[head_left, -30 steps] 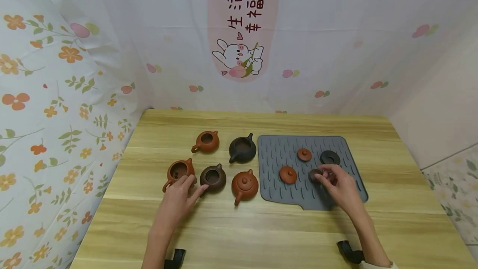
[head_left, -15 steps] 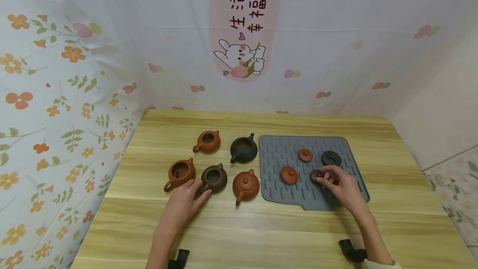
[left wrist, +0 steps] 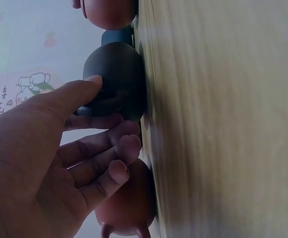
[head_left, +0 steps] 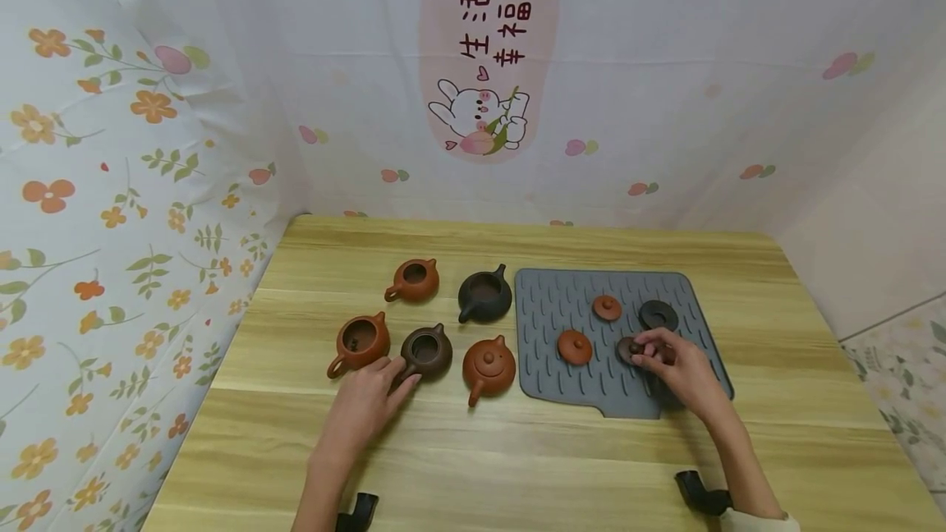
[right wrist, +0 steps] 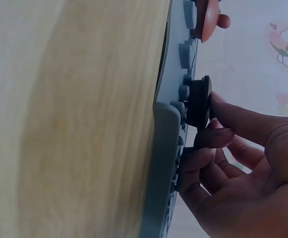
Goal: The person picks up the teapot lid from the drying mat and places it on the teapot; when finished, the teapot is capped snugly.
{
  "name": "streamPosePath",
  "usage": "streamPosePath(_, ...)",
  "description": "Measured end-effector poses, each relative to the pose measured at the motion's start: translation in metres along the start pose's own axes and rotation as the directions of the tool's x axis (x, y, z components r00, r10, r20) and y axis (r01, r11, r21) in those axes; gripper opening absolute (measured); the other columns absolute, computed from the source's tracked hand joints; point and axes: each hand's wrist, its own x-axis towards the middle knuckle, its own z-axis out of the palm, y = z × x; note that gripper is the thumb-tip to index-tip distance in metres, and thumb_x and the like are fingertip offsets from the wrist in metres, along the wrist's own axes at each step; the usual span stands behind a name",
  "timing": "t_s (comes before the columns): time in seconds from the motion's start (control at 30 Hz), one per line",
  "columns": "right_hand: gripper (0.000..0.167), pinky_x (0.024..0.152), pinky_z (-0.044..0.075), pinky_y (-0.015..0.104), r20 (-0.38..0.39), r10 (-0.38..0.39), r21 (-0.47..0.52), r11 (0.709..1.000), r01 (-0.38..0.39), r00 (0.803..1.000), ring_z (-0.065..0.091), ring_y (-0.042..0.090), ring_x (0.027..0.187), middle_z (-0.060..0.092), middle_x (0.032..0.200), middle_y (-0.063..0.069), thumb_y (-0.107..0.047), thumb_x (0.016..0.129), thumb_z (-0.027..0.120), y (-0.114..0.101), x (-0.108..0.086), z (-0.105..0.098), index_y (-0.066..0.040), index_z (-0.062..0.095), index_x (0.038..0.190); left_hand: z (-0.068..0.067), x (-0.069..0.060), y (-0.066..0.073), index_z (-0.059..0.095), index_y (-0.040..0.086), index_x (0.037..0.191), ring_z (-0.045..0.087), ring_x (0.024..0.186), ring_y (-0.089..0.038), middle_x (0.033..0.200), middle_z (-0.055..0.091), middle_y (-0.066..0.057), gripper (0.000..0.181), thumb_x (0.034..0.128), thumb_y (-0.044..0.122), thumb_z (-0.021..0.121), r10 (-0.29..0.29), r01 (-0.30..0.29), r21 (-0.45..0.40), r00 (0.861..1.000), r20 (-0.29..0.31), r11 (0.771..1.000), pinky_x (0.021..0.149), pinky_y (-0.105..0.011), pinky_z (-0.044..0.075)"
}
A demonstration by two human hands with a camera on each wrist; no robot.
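Note:
On the table's left side, my left hand (head_left: 362,399) pinches the handle of a small dark brown teapot (head_left: 431,354) between thumb and forefinger; its mouth is uncovered. In the left wrist view the thumb lies on top of that teapot's handle (left wrist: 107,105), with the other fingers curved below. Over the grey mat (head_left: 543,380), my right hand (head_left: 683,368) holds a dark brown teapot lid (head_left: 627,350) by thumb and fingers. The right wrist view has this lid (right wrist: 199,101) low at the mat's surface; whether it touches is unclear.
Two lidless orange-brown teapots (head_left: 373,349) and a lidless black teapot (head_left: 485,302) stand around the left hand. An orange-brown teapot with its lid on (head_left: 489,368) sits nearer the mat. Two orange-brown lids (head_left: 574,347) and a black lid (head_left: 658,315) lie on the mat.
My left hand has shifted right, from beside the front orange-brown teapot to the dark brown teapot's handle. The right hand stays at the dark brown lid, whose top now shows more.

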Motion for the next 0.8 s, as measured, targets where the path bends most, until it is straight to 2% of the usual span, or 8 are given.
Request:
streamPosePath(0.3, 0.02, 0.065, 0.044, 0.024, 0.042, 0.019, 0.038, 0.999, -0.02, 0.999, 0.054, 0.005, 0.073, 0.061, 0.094, 0.009, 0.0, 0.098, 0.08, 0.0025, 0.0039, -0.0012, 0.003, 0.069, 0.114, -0.0007, -0.0005, 0.0015, 0.065, 0.021, 0.09, 0.047, 0.058, -0.009, 0.075, 0.054, 0.007, 0.025, 0.0973, 0.033, 0.085, -0.007, 0.007, 0.003, 1.0, 0.001, 1.0, 0.056, -0.03, 0.042)
streamPosePath(0.8, 0.021, 0.066, 0.043, 0.024, 0.03, 0.004, 0.031, 1.0, -0.004, 1.0, 0.053, 0.003, 0.073, 0.063, 0.095, 0.008, -0.004, 0.098, 0.082, 0.0017, 0.0024, -0.0023, 0.002, 0.069, 0.114, 0.0027, -0.0011, 0.0002, 0.064, 0.021, 0.089, 0.049, 0.057, -0.01, 0.075, 0.055, 0.007, 0.026, 0.0967, 0.034, 0.085, -0.001, 0.001, 0.018, 1.0, -0.015, 1.0, 0.055, -0.029, 0.042)
